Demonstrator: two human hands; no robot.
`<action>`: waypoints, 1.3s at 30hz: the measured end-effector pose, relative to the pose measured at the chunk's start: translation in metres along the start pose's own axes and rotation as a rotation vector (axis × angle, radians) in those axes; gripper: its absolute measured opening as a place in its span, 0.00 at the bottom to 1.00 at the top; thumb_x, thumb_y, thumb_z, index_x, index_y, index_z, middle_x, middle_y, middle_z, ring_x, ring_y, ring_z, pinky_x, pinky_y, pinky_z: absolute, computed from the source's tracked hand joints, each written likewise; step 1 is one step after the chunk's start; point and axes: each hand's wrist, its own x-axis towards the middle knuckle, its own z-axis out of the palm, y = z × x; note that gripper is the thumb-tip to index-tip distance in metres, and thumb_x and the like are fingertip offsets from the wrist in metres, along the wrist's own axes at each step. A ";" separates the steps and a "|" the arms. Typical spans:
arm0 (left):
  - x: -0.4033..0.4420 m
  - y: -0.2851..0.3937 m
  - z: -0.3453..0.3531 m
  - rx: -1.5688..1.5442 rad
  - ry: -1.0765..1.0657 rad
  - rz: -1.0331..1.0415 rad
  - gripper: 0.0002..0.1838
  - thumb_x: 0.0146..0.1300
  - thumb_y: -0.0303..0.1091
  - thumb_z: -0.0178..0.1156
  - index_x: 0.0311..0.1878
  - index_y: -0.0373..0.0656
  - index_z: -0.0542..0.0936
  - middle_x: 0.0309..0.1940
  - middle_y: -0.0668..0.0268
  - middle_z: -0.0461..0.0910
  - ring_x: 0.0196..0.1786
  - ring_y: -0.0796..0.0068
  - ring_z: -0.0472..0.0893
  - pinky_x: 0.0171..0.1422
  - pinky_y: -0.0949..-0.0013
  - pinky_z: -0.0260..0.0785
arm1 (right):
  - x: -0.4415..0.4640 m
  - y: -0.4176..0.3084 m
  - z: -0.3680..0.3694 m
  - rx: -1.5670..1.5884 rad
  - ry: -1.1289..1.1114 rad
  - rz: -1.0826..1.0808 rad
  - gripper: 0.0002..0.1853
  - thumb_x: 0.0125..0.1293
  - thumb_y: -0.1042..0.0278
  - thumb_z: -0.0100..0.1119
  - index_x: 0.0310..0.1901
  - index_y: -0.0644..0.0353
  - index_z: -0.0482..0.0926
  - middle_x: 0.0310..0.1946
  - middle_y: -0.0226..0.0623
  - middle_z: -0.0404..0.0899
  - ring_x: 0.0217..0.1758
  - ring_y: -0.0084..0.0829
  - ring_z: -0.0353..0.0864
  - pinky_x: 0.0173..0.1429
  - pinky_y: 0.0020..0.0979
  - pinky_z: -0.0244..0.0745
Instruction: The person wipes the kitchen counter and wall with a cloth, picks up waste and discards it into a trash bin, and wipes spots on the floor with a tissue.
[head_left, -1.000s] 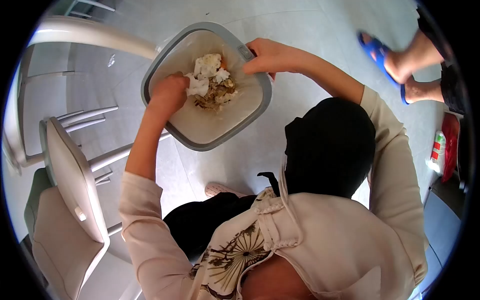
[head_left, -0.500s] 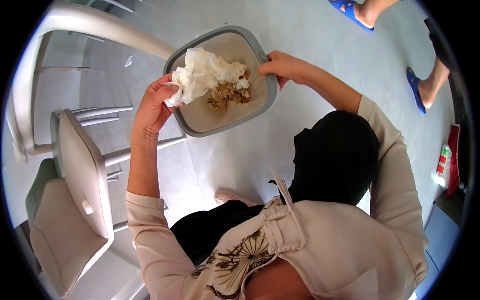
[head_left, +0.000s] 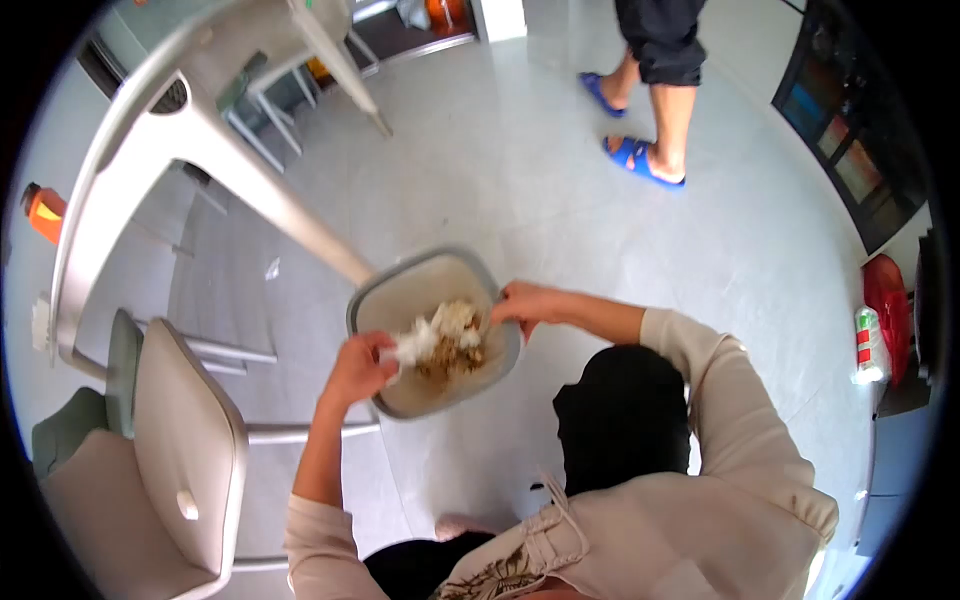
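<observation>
A trash bin [head_left: 359, 294] with a grey rim and beige inside stands on the floor in front of me. My right hand [head_left: 528, 305] grips its right rim, fingers closed around the edge. At the left side, my left hand [head_left: 358, 370] reaches over the rim, its fingers closed on crumpled white tissue [head_left: 413, 346]. The tissue hangs inside the bin, touching brown, moist-looking food scraps [head_left: 455, 360] at the bottom. More crumpled paper [head_left: 456, 318] lies on the scraps. Slight blur hides the left fingertips.
A white table leg [head_left: 270, 205] slopes down close behind the bin. Beige chairs [head_left: 185, 440] stand at my left. Another person in blue slippers [head_left: 640, 160] is on the floor ahead. A red bag [head_left: 885, 300] and a wrapped package [head_left: 868, 345] sit at the right.
My view has tilted up, showing more of the room. My left hand has lowered the tissue, which was held up over the bin, down into it. The other person's feet have come together.
</observation>
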 end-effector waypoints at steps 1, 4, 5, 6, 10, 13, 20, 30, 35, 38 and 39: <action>-0.003 0.006 0.000 0.033 -0.030 0.054 0.13 0.40 0.27 0.61 0.33 0.36 0.79 0.20 0.58 0.74 0.24 0.69 0.74 0.30 0.68 0.66 | 0.004 0.003 0.000 -0.012 -0.024 0.007 0.23 0.47 0.60 0.63 0.36 0.75 0.78 0.28 0.47 0.80 0.26 0.35 0.82 0.28 0.34 0.81; -0.006 0.004 0.000 0.288 -0.026 0.095 0.14 0.40 0.29 0.61 0.34 0.36 0.80 0.29 0.51 0.79 0.35 0.50 0.78 0.42 0.59 0.71 | 0.008 -0.002 0.009 0.004 -0.091 0.034 0.24 0.47 0.60 0.63 0.39 0.76 0.76 0.31 0.49 0.80 0.29 0.37 0.82 0.31 0.35 0.82; -0.009 0.010 -0.003 0.342 -0.011 0.098 0.14 0.40 0.29 0.60 0.34 0.36 0.80 0.31 0.51 0.79 0.37 0.49 0.78 0.44 0.59 0.71 | 0.009 -0.004 0.012 0.003 -0.106 0.053 0.25 0.47 0.60 0.62 0.40 0.76 0.76 0.32 0.50 0.80 0.29 0.38 0.83 0.32 0.36 0.82; -0.011 0.013 -0.006 0.345 0.014 0.115 0.14 0.40 0.29 0.60 0.34 0.36 0.80 0.31 0.51 0.79 0.37 0.49 0.78 0.44 0.59 0.71 | 0.010 -0.006 0.015 0.004 -0.123 0.072 0.26 0.47 0.60 0.62 0.42 0.77 0.75 0.33 0.50 0.80 0.30 0.39 0.83 0.33 0.37 0.82; -0.022 0.041 -0.034 0.155 0.108 0.100 0.13 0.41 0.29 0.61 0.33 0.36 0.79 0.28 0.54 0.79 0.33 0.57 0.78 0.40 0.63 0.70 | 0.025 -0.013 0.023 -0.062 -0.174 0.097 0.26 0.48 0.60 0.61 0.44 0.76 0.74 0.34 0.51 0.79 0.30 0.39 0.82 0.34 0.38 0.82; -0.027 0.055 -0.049 0.095 0.172 0.124 0.11 0.42 0.29 0.62 0.32 0.36 0.78 0.22 0.59 0.76 0.26 0.69 0.75 0.33 0.68 0.68 | 0.033 -0.025 0.031 -0.085 -0.216 0.169 0.26 0.49 0.61 0.61 0.46 0.74 0.73 0.34 0.50 0.79 0.30 0.39 0.82 0.37 0.39 0.81; -0.032 0.073 -0.063 -0.115 0.336 0.305 0.10 0.45 0.29 0.62 0.33 0.37 0.78 0.20 0.63 0.74 0.23 0.75 0.72 0.29 0.71 0.66 | 0.075 -0.034 0.064 -0.123 -0.361 0.234 0.20 0.54 0.60 0.58 0.44 0.67 0.75 0.31 0.43 0.79 0.27 0.36 0.81 0.35 0.37 0.79; -0.038 0.075 -0.061 -0.168 0.368 0.420 0.09 0.47 0.29 0.62 0.33 0.37 0.78 0.19 0.67 0.73 0.23 0.80 0.70 0.29 0.74 0.65 | 0.060 -0.037 0.100 -0.184 -0.221 0.115 0.34 0.58 0.36 0.52 0.54 0.59 0.71 0.41 0.43 0.77 0.34 0.36 0.80 0.39 0.37 0.78; -0.038 0.075 -0.064 -0.156 0.378 0.415 0.10 0.46 0.29 0.62 0.33 0.38 0.78 0.19 0.67 0.74 0.24 0.80 0.71 0.29 0.74 0.65 | 0.063 -0.023 0.087 -0.235 -0.202 0.192 0.41 0.57 0.28 0.42 0.58 0.59 0.68 0.48 0.45 0.72 0.41 0.38 0.78 0.44 0.39 0.77; -0.036 0.078 -0.063 -0.174 0.377 0.411 0.10 0.46 0.29 0.62 0.33 0.38 0.78 0.19 0.67 0.73 0.24 0.79 0.70 0.30 0.73 0.65 | 0.063 -0.020 0.085 -0.265 -0.185 0.166 0.42 0.57 0.26 0.41 0.58 0.58 0.68 0.49 0.45 0.72 0.43 0.38 0.77 0.45 0.40 0.77; -0.035 0.079 -0.062 -0.187 0.368 0.401 0.10 0.46 0.29 0.62 0.33 0.38 0.78 0.19 0.67 0.73 0.24 0.79 0.70 0.30 0.73 0.65 | 0.063 -0.020 0.085 -0.266 -0.184 0.149 0.41 0.58 0.27 0.41 0.58 0.58 0.68 0.48 0.44 0.72 0.43 0.37 0.77 0.46 0.40 0.77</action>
